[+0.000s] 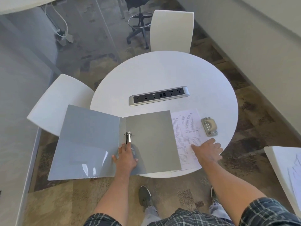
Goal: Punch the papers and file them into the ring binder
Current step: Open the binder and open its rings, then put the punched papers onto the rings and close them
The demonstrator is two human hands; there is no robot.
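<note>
Bright, even daylight; glare streaks on the binder cover (84,144); soft focus, fisheye-curved edges.

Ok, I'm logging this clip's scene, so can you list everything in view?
ring binder: 1, grey, open, overhanging table's near-left edge
papers: 1 stack, white printed, right of binder, partly under its cover
hole punch: 1, beige-grey, on papers' far-right edge
socket strip: 1, silver-black, table centre
table: 1, white, round
chairs: 2, white, far and left
left hand: flat on binder by rings
right hand: flat on papers
</note>
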